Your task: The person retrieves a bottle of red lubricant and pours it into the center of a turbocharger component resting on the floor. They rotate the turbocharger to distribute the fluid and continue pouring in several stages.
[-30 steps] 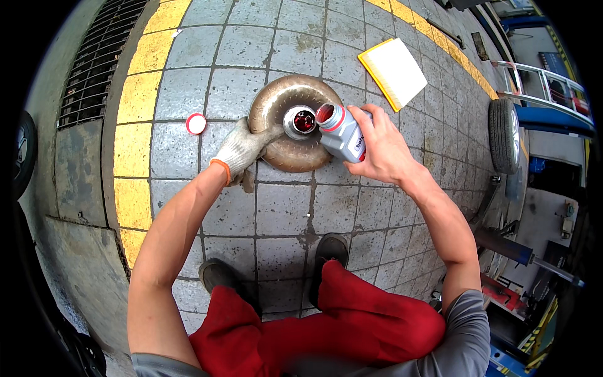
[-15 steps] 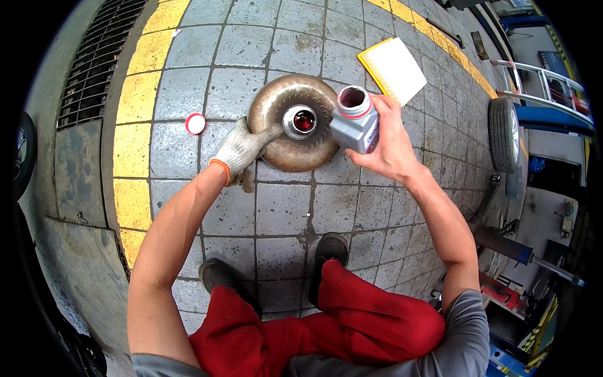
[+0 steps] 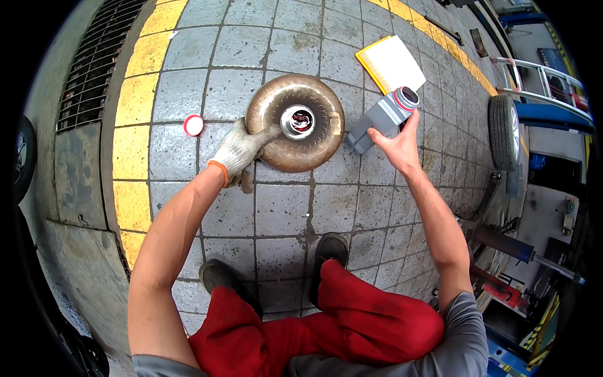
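Note:
A round brown metal torque converter (image 3: 267,97) lies on the tiled floor, dark red fluid showing in its silver centre hub. My gloved left hand (image 3: 240,148) grips its left rim, thumb on top near the hub; the other fingers are partly hidden beneath the edge. To the right of the converter, my bare right hand (image 3: 403,146) is closed round a grey fluid bottle (image 3: 375,120). The bottle is uncapped and leans, its open mouth toward the upper right and its base toward the converter. A red-rimmed cap (image 3: 193,125) rests on the floor left of the converter.
A yellow-edged pleated air filter (image 3: 394,65) lies beyond the bottle. Yellow floor stripes (image 3: 132,149) and a metal drain grate (image 3: 95,69) run along the left. On the right stand a wheel (image 3: 504,133), a ladder (image 3: 546,85) and workshop gear.
My right hand has swung the bottle away from the hub to the right, and its mouth now points up and right. My left hand keeps its hold on the converter.

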Demonstrator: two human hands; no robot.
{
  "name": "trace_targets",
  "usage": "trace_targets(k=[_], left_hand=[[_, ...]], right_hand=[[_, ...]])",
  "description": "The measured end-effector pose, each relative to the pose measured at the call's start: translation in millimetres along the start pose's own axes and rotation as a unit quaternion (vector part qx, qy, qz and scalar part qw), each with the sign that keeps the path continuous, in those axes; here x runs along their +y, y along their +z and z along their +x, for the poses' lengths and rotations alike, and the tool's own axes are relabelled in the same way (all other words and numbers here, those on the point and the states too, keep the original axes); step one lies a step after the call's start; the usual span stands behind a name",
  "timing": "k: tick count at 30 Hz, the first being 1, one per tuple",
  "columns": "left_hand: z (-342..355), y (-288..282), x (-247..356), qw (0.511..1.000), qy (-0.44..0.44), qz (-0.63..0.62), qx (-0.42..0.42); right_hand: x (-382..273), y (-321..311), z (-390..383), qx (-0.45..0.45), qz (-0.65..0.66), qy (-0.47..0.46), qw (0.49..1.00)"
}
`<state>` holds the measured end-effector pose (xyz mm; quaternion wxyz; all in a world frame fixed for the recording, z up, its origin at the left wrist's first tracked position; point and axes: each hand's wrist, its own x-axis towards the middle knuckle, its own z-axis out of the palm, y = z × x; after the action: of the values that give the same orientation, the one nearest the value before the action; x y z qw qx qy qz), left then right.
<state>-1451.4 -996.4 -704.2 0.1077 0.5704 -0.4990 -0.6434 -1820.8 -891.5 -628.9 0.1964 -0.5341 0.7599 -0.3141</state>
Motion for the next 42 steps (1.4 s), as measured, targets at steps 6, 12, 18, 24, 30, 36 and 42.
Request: trace_targets(k=[6,12,18,24,30,36,42], left_hand=[[-9,-5,17,1.000,-0.007,0.015,-0.026],[-20,-3,27,1.000,-0.005,-0.014,-0.022],[-10,2,12,0.999,0.036,-0.036,-0.010],[-21,2,20,0.998,0.003,-0.064,-0.015],[-23,-2,34,0.999,-0.041,0.005,-0.024],[-19,2,21,1.000,0.008,-0.012,0.003],[-23,2,25,1.000,0.002,-0.008,0.001]], right_hand=[[41,9,-2,0.081,0.032,0.004,0.996],[60,24,-13,0.117,0.030,0.011,0.993],[59,31,-26,0.125,-0.019,0.014,0.992],[59,36,-44,0.126,0.074,0.062,0.987],[72,37,-46,0.143,0.043,0.064,0.987],[69,42,-45,0.150,0.039,0.068,0.986],[69,42,-46,0.149,0.042,0.070,0.985]])
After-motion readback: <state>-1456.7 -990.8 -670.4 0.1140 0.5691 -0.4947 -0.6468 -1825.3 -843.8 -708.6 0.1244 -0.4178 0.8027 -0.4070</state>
